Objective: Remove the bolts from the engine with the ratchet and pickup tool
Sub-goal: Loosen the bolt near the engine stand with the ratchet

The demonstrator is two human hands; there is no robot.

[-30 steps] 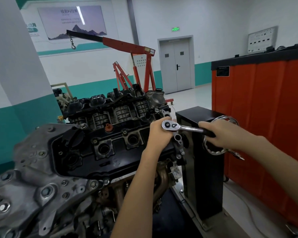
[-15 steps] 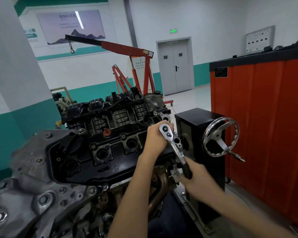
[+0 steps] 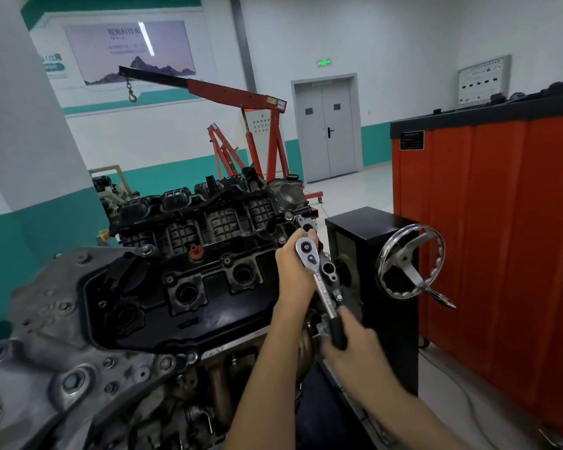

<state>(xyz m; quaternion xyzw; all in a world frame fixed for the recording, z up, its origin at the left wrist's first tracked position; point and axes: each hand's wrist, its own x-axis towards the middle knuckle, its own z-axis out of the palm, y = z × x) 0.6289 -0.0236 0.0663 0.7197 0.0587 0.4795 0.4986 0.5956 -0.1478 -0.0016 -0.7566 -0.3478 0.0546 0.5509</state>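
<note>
The engine (image 3: 182, 287) fills the view from 9 o'clock to the centre, with its black top cover facing the camera and a grey metal plate at 8 o'clock. The ratchet (image 3: 320, 285) is at the engine's 3 o'clock edge. Its chrome head is pressed down on the engine, and its handle runs from the head toward 5 o'clock. What is under the head is hidden.

The left hand (image 3: 293, 274) comes up from 6 o'clock and is closed around the ratchet head from the 9 o'clock side. One fingertip shows just above the head, at its 12 o'clock. The right hand (image 3: 355, 347) comes in from 4 o'clock. It is clamped around the black grip at the low end of the handle, and it is a little blurred.

At 3 o'clock from the ratchet head a shiny handwheel (image 3: 410, 261) is fixed on a black stand (image 3: 368, 222), just beside the engine. An orange cabinet (image 3: 501, 238) with a dark top stands further out at 3 o'clock. Behind the engine, at 12 o'clock, there is a red engine crane (image 3: 241, 99) with a hook on a chain. A grey double door (image 3: 327, 128) is at 1 o'clock in the far wall.
</note>
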